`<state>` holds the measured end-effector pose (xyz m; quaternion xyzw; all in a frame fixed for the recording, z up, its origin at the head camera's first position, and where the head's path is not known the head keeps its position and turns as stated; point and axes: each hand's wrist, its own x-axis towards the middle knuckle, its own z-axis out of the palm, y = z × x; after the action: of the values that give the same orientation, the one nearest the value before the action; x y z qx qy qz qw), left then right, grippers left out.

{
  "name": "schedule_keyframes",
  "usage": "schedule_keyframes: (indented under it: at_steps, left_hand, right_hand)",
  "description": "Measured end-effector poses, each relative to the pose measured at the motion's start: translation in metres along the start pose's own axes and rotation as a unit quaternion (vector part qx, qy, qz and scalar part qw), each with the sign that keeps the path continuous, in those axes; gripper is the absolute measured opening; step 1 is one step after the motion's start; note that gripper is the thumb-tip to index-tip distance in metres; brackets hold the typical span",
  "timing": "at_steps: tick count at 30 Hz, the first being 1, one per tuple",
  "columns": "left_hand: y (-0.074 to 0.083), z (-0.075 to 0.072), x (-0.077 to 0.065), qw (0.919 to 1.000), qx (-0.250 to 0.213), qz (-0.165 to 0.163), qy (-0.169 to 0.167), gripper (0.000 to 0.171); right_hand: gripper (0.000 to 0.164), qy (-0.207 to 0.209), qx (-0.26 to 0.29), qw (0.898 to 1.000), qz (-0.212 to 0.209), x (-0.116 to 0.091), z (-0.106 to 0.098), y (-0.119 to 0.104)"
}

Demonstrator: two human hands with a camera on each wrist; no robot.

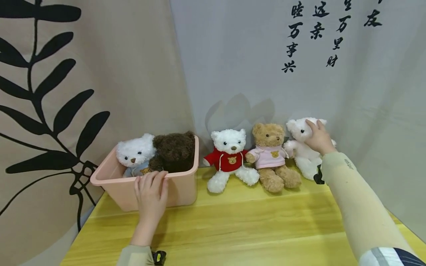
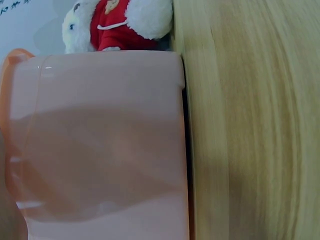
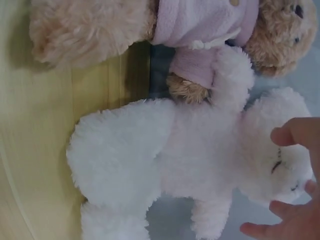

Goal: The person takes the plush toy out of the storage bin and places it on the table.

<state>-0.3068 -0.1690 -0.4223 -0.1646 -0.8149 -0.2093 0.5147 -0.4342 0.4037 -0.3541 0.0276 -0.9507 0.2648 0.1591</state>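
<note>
In the head view, my left hand (image 1: 152,197) holds the front rim of a pink plastic bin (image 1: 181,192), its fingertips over the edge. A white teddy bear in a blue top (image 1: 134,151) and a dark brown teddy bear (image 1: 174,149) sit inside the bin. My right hand (image 1: 320,138) is at the head of a white teddy bear without a top (image 1: 306,162), at the right end of a row. In the right wrist view the fingers (image 3: 285,210) are spread in front of that bear's face, with the thumb over its head; contact is unclear.
A white teddy bear in a red hoodie (image 1: 229,159) and a light brown teddy bear in a pink hoodie (image 1: 269,157) sit beside the bin. They lean by the curtain (image 1: 233,74) behind the wooden table (image 1: 233,225). The bare bear's arm overlaps its neighbour's sleeve.
</note>
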Motion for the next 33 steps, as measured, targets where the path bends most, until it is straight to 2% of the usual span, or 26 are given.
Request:
schedule_keyframes:
  at_steps: [4,8,11,14,19,23,25,30,33]
  left_hand:
    - [-0.003,0.001,-0.001,1.0,-0.003,0.003,0.001,0.021]
    - [-0.002,-0.001,-0.001,1.0,-0.004,0.001,-0.002,0.02]
    - [-0.002,-0.002,-0.002,1.0,-0.006,0.0,-0.005,0.02]
    - [-0.002,-0.002,0.0,1.0,-0.002,0.0,-0.007,0.02]
    - [0.001,-0.001,0.0,0.9999,0.001,-0.005,-0.014,0.019]
    - [0.003,0.001,0.0,0.9998,-0.007,-0.008,-0.017,0.019]
    - [0.004,0.002,0.0,0.9997,-0.012,-0.012,-0.015,0.019]
    - [0.004,0.002,0.003,0.9997,-0.017,-0.016,0.0,0.021]
    - [0.002,-0.001,0.001,0.9997,-0.013,-0.021,0.003,0.021]
  right_hand:
    - [0.08,-0.01,0.044,0.999,0.002,-0.007,-0.001,-0.003]
    - [0.077,0.011,0.095,0.995,-0.004,-0.019,0.0,-0.018]
    - [0.072,0.042,0.134,0.99,-0.027,-0.028,0.006,-0.04]
    - [0.067,0.051,0.176,0.981,-0.062,-0.037,0.016,-0.065]
    - [0.065,0.012,0.244,0.965,-0.098,-0.058,0.046,-0.104]
    - [0.064,-0.031,0.312,0.944,-0.104,-0.077,0.071,-0.132]
    - [0.063,-0.055,0.344,0.932,-0.099,-0.087,0.077,-0.15]
    - [0.061,-0.084,0.399,0.908,-0.094,-0.09,0.095,-0.182]
    - [0.061,-0.093,0.45,0.883,-0.095,-0.088,0.107,-0.197]
